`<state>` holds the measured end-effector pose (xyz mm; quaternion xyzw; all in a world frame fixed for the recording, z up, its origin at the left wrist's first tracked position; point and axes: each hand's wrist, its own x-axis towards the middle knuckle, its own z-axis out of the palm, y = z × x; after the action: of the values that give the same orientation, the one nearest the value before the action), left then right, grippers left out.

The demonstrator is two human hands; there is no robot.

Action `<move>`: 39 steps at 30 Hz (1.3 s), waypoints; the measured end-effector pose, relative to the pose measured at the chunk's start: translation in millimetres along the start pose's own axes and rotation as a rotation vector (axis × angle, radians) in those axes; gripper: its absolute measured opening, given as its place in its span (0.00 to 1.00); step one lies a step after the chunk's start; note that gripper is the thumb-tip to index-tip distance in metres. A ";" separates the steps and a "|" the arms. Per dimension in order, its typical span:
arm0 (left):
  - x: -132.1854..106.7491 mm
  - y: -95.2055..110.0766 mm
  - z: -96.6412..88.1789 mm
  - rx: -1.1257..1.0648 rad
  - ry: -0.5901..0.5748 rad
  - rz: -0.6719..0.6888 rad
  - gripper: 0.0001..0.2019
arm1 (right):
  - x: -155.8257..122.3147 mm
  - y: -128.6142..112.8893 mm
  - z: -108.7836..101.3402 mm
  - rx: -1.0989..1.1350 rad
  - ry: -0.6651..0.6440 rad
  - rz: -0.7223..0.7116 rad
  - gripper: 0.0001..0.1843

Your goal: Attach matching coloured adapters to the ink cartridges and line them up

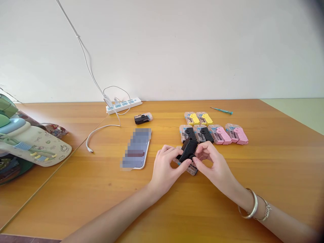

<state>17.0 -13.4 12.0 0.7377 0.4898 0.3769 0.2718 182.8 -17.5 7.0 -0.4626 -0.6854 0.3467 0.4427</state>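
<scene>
My left hand [165,165] and my right hand [211,162] meet over the middle of the wooden table [227,202]. Both pinch one small black device [188,150] with a clear, labelled body that sticks out below my fingers. Just beyond my hands lie rows of similar small devices: two yellow ones [198,118], two black ones [196,133] and two pink ones [229,134]. One more black device [143,118] lies apart, further left.
A phone [138,148] lies left of my hands. A white power strip [124,105] with cables sits by the wall; a loose white cable end [89,148] trails forward. A teal screwdriver [221,110] lies at the back right. Colourful patterned objects [30,145] sit at far left.
</scene>
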 end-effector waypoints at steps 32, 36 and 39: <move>-1.9 -0.2 4.1 0.191 0.045 -0.014 0.04 | -4.5 9.9 6.1 -0.373 0.078 -0.002 0.10; -0.6 0.7 2.9 0.180 0.063 0.001 0.04 | -1.3 5.4 2.3 -0.324 0.013 0.014 0.09; -1.5 0.6 4.1 0.180 0.047 0.048 0.04 | 2.9 2.2 -1.5 -0.178 0.006 0.034 0.09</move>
<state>20.3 -15.2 9.7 0.7615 0.5103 0.3550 0.1837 184.3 -13.9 6.4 -0.5128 -0.7042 0.2905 0.3958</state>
